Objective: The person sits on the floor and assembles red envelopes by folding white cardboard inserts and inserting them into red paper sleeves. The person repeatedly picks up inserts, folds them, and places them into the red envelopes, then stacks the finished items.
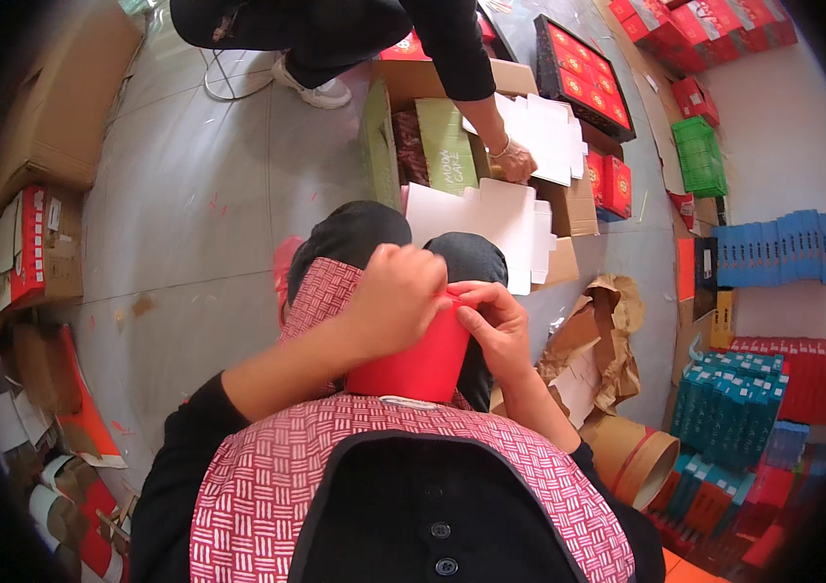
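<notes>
We hold the red piece upright in our lap, its lower edge at our apron and its upper edge between our hands; whether it is box or bag we cannot tell. Our left hand is curled at that upper edge, fingers closed on the red, though the tips are hidden. Our right hand pinches the rim beside it, thumb and forefinger together, the other fingers bent. A pale band shows at the bottom of the piece.

Taking the red piece as the dial's centre, we see our knees at twelve o'clock, with a carton beyond them holding a green box. At one o'clock lie a near card and a far card, both white. A co-worker's hand reaches down between them; we cannot tell whether its fingers grip anything. Farther along one o'clock sits a black tray of red packs.

A green basket stands at two, crumpled paper and teal boxes at three, and a drum at four. At ten, a big carton rests on the grey floor.
</notes>
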Motion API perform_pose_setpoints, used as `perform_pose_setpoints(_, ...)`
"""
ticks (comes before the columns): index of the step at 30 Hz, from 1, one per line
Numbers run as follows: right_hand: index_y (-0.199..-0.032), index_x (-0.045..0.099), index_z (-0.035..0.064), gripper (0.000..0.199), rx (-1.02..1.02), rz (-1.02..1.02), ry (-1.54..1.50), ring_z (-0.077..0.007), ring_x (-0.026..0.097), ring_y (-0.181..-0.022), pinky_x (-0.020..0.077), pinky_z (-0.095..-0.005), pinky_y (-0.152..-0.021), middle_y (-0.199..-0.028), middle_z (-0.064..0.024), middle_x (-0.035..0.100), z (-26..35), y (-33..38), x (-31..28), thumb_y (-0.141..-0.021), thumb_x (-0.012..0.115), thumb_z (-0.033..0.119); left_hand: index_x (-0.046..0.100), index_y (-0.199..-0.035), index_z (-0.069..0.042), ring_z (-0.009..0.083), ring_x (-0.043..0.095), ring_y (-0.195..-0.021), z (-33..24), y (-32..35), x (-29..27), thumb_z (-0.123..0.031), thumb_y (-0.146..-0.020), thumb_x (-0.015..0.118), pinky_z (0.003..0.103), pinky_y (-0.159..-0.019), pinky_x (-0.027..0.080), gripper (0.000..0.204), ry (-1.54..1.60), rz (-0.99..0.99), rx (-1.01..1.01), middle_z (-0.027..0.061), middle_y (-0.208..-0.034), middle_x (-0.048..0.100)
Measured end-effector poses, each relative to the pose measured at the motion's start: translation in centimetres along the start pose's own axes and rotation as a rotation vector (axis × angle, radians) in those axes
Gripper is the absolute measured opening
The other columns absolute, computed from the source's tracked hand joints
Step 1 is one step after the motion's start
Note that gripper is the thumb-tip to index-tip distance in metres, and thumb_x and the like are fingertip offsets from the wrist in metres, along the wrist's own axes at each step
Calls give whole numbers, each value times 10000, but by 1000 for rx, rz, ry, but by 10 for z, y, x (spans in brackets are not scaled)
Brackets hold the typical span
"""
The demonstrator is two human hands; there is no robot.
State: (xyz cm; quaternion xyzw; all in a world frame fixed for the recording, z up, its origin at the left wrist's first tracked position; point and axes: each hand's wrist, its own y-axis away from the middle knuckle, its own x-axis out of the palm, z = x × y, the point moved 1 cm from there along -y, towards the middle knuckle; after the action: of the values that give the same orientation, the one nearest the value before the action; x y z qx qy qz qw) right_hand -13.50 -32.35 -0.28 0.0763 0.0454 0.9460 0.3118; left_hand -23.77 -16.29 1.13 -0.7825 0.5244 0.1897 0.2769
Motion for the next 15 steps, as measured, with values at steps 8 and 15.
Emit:
perform_pose_setpoints(8,-910,574,14,28,-127,-154,-26,-155,558,-1013,419,-293,-909,-1067,-113,614,-14,9,8,-896,552,3,482,-1219,-41,171,478,-1164,44,47,0,-103,-712,784,308,-1000,380,593,1119,-76,-226,74,-1226,478)
perform_pose_setpoints(15,-930,597,-4,151,-147,-179,14,-161,562,-984,424,-285,-887,-1058,-111,618,-11,10,26,-953,487,97,550,-980,-55,125,530,-962,31,50,13,-114,-711,794,259,-870,427,369,937,-220,-276,42,-1054,551)
